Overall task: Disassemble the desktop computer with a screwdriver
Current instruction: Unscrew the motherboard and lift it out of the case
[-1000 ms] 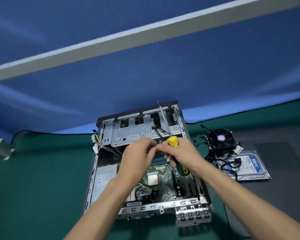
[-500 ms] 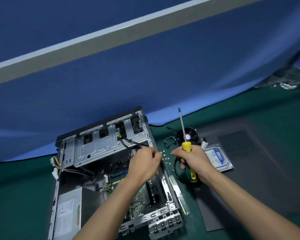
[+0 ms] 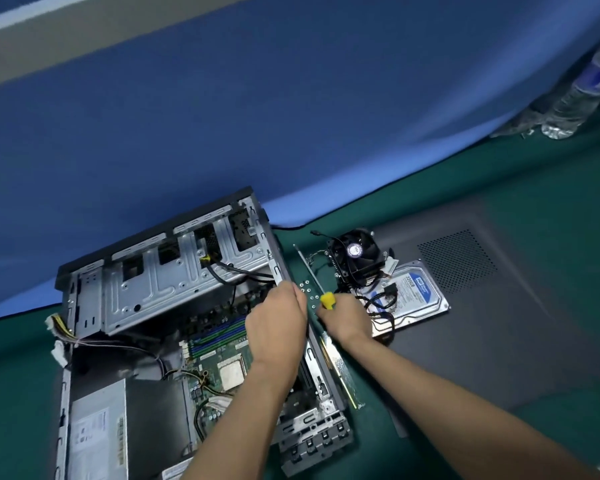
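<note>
1. Here the open desktop case [image 3: 174, 306] lies on its side at about 7 o'clock on the green table mat [image 3: 14, 375], its right wall running from 12 toward 5 o'clock.
2. The left hand [image 3: 278, 327] sits over that right wall, fingers curled at its upper end; whether they pinch anything I cannot tell.
3. Just beside it at 3 o'clock, the right hand [image 3: 347, 320] is wrapped round the yellow-handled screwdriver [image 3: 317, 285], whose shaft slants up toward 11 o'clock above the mat.
4. Between the case wall and the parts pile runs a narrow strip of mat with several small screws [image 3: 307, 289] scattered on it; the exact number is unclear.
5. At 2 o'clock from the hands, one cooler fan [image 3: 355, 254] rests against one hard drive [image 3: 416, 292], cables tangled between; both lie on the dark side panel [image 3: 516, 306], which spreads widely to 3 o'clock.
6. A blue cloth backdrop [image 3: 291, 116] rises behind the table from 9 to 1 o'clock.
7. One plastic bottle [image 3: 579, 95] lies at far 2 o'clock by the backdrop's edge.
8. Inside the case: one power supply [image 3: 97, 431] at 7 o'clock, one motherboard [image 3: 219, 368] at centre.
</note>
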